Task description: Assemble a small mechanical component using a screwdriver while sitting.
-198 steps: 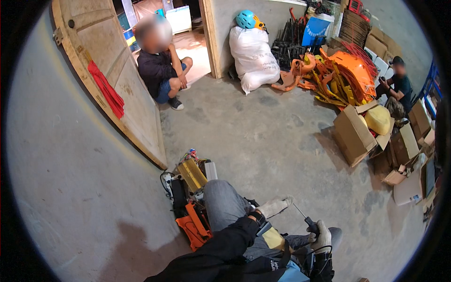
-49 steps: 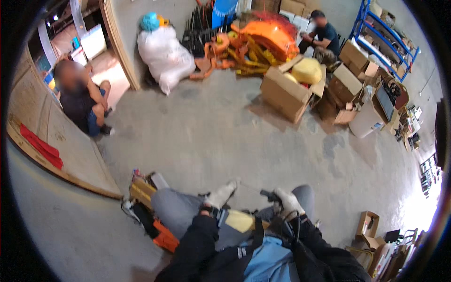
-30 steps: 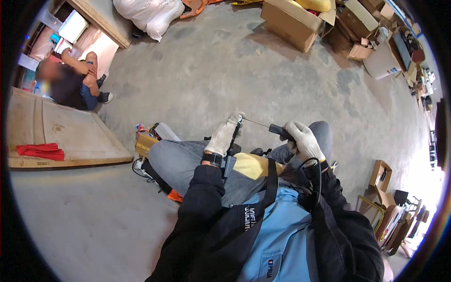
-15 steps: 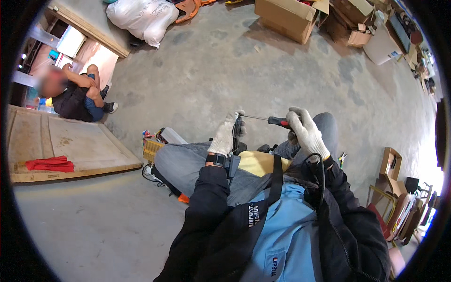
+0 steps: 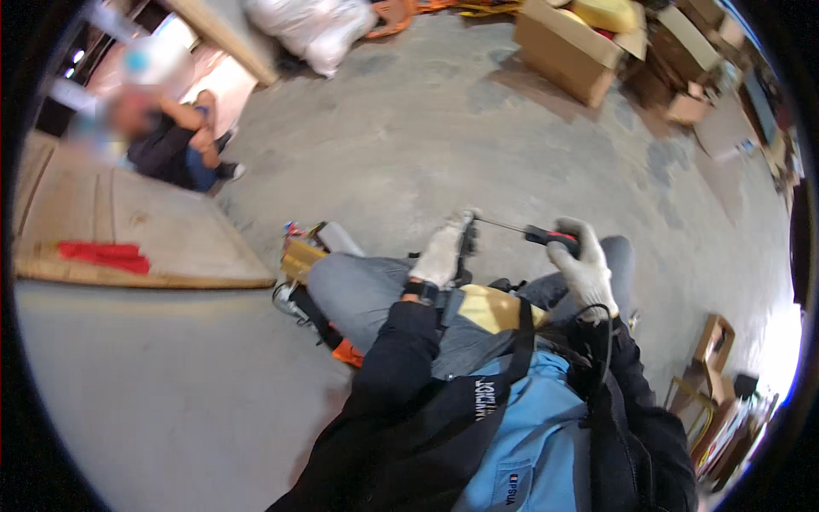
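My left hand [image 5: 439,256], in a white knitted glove, is closed round a dark narrow piece [image 5: 467,247] above my lap. My right hand [image 5: 584,264], gloved alike, grips the red-and-black handle of a screwdriver [image 5: 548,237], whose thin shaft points left to the upper end of the dark piece; whether the tip touches it is too blurred to tell. Both hands are over my grey-trousered legs [image 5: 363,299] and a yellow item [image 5: 499,307]. Left of my knee sit a gold metal box [image 5: 303,258], a silver one [image 5: 339,239] and an orange item [image 5: 345,352].
A person [image 5: 162,145] sits in the doorway beside a wooden door [image 5: 171,239] with a red cloth [image 5: 102,254]. White sack [image 5: 307,26], cardboard boxes [image 5: 563,60] and a white bin [image 5: 723,132] line the far side; more boxes [image 5: 712,341] stand at right.
The view has tilted down since the oldest frame and shifted slightly lately. The screwdriver has swung from diagonal to nearly level; my right hand's fingers have shifted on its handle.
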A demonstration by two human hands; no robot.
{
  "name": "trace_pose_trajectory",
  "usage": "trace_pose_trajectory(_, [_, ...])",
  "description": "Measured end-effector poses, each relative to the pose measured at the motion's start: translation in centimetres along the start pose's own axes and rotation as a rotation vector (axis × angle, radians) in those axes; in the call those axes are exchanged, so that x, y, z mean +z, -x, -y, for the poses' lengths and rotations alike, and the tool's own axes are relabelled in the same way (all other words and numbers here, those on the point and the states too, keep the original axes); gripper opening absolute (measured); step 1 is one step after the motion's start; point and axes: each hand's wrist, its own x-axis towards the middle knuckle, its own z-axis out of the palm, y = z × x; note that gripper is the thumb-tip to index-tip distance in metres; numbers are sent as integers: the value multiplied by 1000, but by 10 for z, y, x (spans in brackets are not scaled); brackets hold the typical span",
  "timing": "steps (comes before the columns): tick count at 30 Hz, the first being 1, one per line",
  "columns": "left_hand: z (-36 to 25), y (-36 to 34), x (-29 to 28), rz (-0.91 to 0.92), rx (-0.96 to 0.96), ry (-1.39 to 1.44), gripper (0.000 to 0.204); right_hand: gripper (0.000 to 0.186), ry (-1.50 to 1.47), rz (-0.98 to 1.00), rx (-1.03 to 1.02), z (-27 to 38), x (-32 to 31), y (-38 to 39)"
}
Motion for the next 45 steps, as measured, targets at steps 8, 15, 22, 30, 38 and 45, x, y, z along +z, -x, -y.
trace_pose_trajectory(8, [-13,5,1,-21,-70,5,55,26,-5,45,256,21,2,-3])
trace_pose_trajectory(15, [-8,-1,12,61,-50,12,54,45,87,-11,27,-18,-6,2])
trace_pose_trajectory(22, [-4,0,-1,25,-46,162,43,42,35,-12,170,2,-3,-2])
trace_pose_trajectory(30, [-3,-7,4,40,-66,88,58,42,28,-64,2,-18,-5,-4])
trace_pose_trajectory(38, [-6,2,4,28,-64,51,52,47,-80,40,297,10,-10,-2])
trace_pose_trajectory(45, [-10,7,13,30,-59,53,51,40,20,-44,-65,-12,-6,2])
